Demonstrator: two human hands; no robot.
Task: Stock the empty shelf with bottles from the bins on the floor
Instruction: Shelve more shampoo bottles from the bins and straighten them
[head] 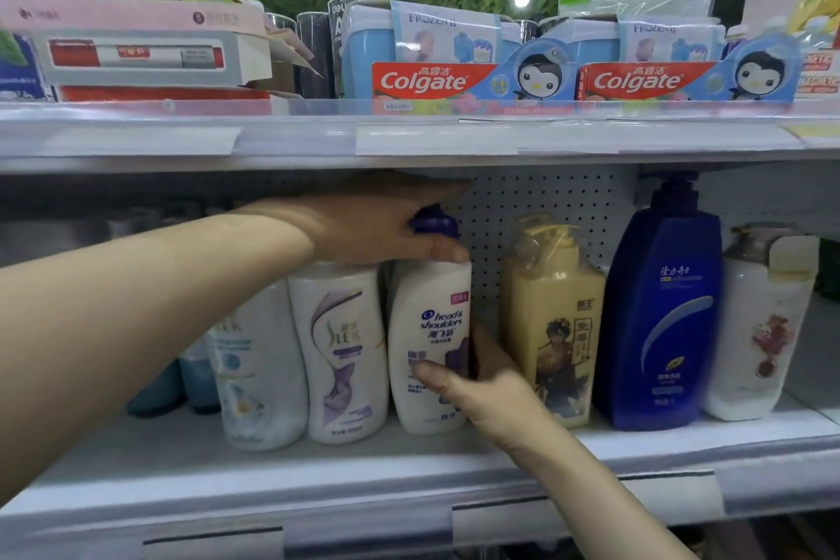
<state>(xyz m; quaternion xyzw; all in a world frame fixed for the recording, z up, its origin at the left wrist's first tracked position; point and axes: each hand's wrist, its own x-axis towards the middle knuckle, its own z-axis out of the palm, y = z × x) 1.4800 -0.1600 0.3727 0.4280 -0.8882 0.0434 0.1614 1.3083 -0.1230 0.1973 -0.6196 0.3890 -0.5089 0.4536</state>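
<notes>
A white Head & Shoulders bottle (429,332) with a purple cap stands upright on the white shelf (409,464). My left hand (377,221) reaches in from the left and grips the bottle's cap from above. My right hand (482,382) comes up from the lower right and holds the bottle's lower right side, thumb across the front label. To its left stand a white Slek bottle (341,350) and another white bottle (259,377). A yellow pump bottle (554,323), a blue pump bottle (663,323) and a white pump bottle (763,327) stand to its right.
The upper shelf (409,136) hangs close over the bottle tops and carries Colgate boxes (436,82), blue Frozen boxes and other packs. A pegboard back panel (522,200) shows between the bottles. Teal bottles (182,382) stand further left, behind my forearm.
</notes>
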